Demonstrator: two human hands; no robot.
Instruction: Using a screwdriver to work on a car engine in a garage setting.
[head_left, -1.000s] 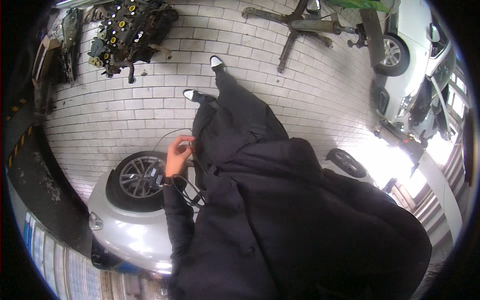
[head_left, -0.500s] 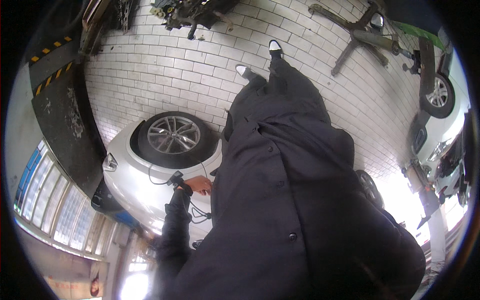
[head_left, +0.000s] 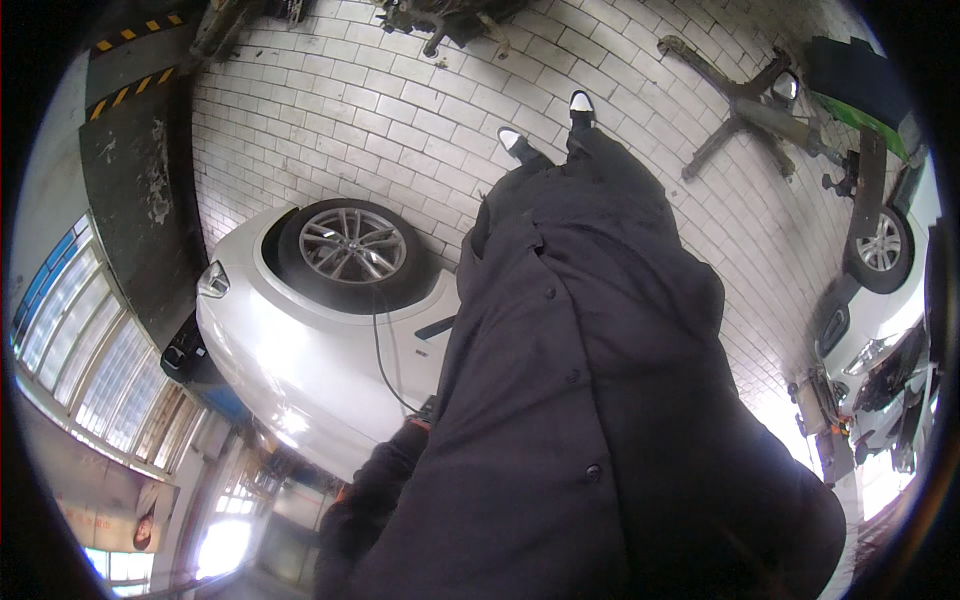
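My left arm, in a dark sleeve, reaches toward the side of a white car point(head_left: 290, 340) on my left. Only a sliver of my left hand point(head_left: 421, 424) shows at the edge of my dark coat point(head_left: 580, 400); its fingers are hidden. A small dark device point(head_left: 429, 408) sits at that wrist. From it a thin dark cable point(head_left: 380, 350) curves up toward the car's wheel point(head_left: 353, 247), which has a silver multi-spoke rim and black tyre. A dark trim strip point(head_left: 435, 328) lies on the car's panel beside the coat. My right hand is out of sight.
My white-toed shoes point(head_left: 581, 103) stand on pale brick-patterned floor tiles point(head_left: 330, 110). A metal stand with splayed legs point(head_left: 735, 115) is ahead right. Dark mechanical parts point(head_left: 450, 20) lie ahead. Another white car point(head_left: 880, 300), with exposed front parts, stands far right; a black-and-yellow-marked structure point(head_left: 130, 130) stands left.
My left hand has moved back toward my coat and is now mostly hidden; before, it was visible beside the car. The cable now hangs in one long curve. The whole view has shifted slightly.
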